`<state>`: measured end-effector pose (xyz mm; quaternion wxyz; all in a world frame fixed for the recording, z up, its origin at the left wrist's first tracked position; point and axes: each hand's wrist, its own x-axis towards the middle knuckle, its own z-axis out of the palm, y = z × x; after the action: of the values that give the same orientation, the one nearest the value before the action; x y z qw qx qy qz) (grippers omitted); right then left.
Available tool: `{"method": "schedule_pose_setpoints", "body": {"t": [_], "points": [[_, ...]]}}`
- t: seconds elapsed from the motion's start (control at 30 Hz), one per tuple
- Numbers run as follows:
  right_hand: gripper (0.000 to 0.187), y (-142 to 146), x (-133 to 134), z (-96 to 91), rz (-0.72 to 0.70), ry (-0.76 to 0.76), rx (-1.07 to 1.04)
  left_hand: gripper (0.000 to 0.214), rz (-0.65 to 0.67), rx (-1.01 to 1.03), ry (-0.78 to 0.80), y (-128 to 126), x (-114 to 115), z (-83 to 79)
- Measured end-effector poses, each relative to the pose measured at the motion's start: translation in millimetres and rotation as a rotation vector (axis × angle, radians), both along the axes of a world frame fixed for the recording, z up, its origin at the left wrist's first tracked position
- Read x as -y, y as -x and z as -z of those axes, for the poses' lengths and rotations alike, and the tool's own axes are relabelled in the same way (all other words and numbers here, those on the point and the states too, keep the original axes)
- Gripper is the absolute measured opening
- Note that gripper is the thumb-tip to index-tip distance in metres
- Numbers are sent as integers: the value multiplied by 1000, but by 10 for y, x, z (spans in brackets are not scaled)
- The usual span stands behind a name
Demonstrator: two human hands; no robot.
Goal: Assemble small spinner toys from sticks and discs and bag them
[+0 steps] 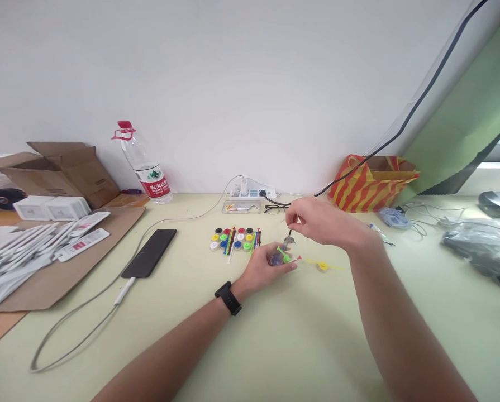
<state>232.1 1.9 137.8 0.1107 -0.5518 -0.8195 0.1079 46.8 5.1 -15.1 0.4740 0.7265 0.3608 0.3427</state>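
My left hand point(265, 264), wearing a black wristband, curls around a small cluster of little round clear pots, among them one with a blue top point(276, 260) and one with a green top point(286, 258). Above that cluster my right hand point(312, 219) pinches a thin black stick point(290, 233). The stick's lower end meets a small clear-and-dark round pot point(289, 240). A yellow-topped pot point(322, 267) with a thin yellow stick lies to the right. Further left stand rows of similar pots point(238, 245) with coloured tops, and several thin coloured sticks point(229, 243) lie among them.
A black phone point(150, 253) on a white cable lies left. Behind are a large water bottle point(149, 167), a clear case point(241, 207), a power strip point(253, 194) and a striped bag point(371, 183). Cardboard and white tags point(83, 245) cover the far left.
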Motion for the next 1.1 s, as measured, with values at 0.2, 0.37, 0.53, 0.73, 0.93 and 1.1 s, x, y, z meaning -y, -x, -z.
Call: {"method": "schedule_pose_setpoints", "body": {"t": [0.2, 0.37, 0.53, 0.73, 0.93, 1.1], "points": [[19, -2, 23, 26, -8, 33, 16, 44, -5, 6, -2, -13, 16, -29], [26, 18, 32, 50, -44, 36, 70, 40, -30, 7, -21, -14, 33, -60], [22, 74, 38, 6, -26, -10, 14, 43, -8, 12, -15, -14, 24, -18], [14, -185, 19, -109, 22, -91, -128, 42, -34, 80, -25, -18, 39, -5], [21, -697, -313, 222, 263, 155, -31, 42, -22, 70, -7, -9, -13, 24], [41, -592, -567, 650, -66, 846, 51, 44, -21, 87, 41, 7, -39, 13]]}}
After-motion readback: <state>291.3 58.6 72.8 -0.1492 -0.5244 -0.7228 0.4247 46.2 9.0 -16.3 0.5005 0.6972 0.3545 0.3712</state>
